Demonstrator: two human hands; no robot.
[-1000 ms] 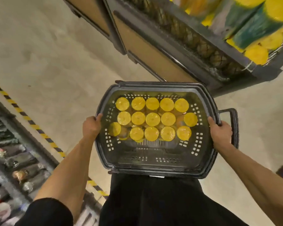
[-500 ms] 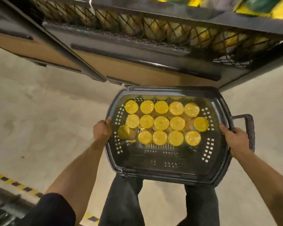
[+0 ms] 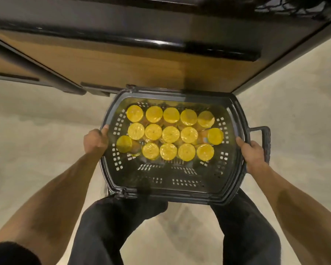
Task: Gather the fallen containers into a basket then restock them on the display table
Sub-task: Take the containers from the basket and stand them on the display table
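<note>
Two-handed, arms stretched forward: grips black perforated plastic basket (image 3: pixel 180 188) by opposite side rims, left hand (image 3: pixel 96 140) and right hand (image 3: pixel 254 155) curled over the edges. Holds yellow-lidded round containers (image 3: pixel 170 134) between the hands, clustered toward the far wall.

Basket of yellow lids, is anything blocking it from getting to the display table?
No, nothing visible. The left hand and right hand grip the basket by its rim, close in front of the wooden side of the display table. Its top is out of view.
</note>
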